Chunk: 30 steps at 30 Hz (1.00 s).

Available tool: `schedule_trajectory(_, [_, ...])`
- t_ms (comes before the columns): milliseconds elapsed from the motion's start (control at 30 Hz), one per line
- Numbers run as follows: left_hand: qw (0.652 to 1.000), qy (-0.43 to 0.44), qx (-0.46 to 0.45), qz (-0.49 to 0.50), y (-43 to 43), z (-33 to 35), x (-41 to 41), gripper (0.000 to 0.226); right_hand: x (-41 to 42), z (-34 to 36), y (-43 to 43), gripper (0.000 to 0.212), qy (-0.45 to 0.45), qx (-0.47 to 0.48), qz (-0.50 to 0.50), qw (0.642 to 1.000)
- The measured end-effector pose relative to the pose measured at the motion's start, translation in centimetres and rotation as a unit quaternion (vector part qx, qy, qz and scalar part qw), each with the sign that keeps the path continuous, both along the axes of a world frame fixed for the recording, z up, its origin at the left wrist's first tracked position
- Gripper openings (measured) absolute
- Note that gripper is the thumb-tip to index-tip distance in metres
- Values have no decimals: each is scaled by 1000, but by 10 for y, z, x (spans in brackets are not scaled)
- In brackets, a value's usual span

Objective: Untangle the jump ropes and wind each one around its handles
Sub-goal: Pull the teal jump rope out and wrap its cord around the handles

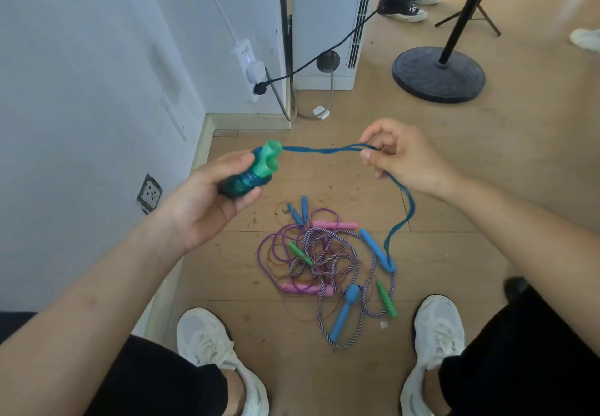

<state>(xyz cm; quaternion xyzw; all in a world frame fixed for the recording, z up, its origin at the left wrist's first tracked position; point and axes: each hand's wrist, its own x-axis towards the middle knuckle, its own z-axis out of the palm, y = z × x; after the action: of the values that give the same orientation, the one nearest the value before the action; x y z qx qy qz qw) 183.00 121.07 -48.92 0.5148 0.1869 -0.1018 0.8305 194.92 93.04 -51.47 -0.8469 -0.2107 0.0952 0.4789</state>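
My left hand [207,198] grips the paired green plastic handles [268,159] as a spool; my right hand [409,159] pinches the doubled blue cord [324,150] taut, apparently to feed the winding.

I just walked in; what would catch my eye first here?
A blue rope stretches between two hands: the left hand grips green handles wound with it, the right hand pinches it. Below, on the wooden floor between white shoes, lies a tangle of ropes with pink, blue and green handles.
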Motion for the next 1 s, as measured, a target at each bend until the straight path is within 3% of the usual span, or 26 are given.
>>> schedule_trajectory(167, [985, 19, -142, 97, -4, 0, -1, 42, -12, -24, 14, 11, 9, -49, 35, 998])
schedule_trajectory(367, [978, -13, -102, 184, -4, -10, 5, 35, -46, -44, 36, 22, -21, -143, 147, 978])
schedule_trajectory(533, [983, -59, 30, 172, -6, -26, 5, 30, -80, -27, 50, 33, -67, -196, 272, 940])
schedule_trajectory(600, [968, -80, 187, 147, -8, -35, 3, 29, -88, -20, 52, 26, -91, -201, 303, 927])
schedule_trajectory(667, [898, -115, 412, 104, -8, -45, 2, 30, -91, -8, 49, 20, -119, -200, 304, 924])
schedule_trajectory(733, [836, -148, 526, 52, -8, -50, 2, 33, -89, 7, 44, 19, -147, -179, 289, 929])
schedule_trajectory(900, [788, -200, 578, -62, -15, -49, -1, 39, -70, 29, 29, 15, -159, -106, 219, 957])
schedule_trajectory(1000, [802, -213, 546, -114, -24, -45, -5, 41, -57, 32, 21, 18, -158, -86, 175, 968])
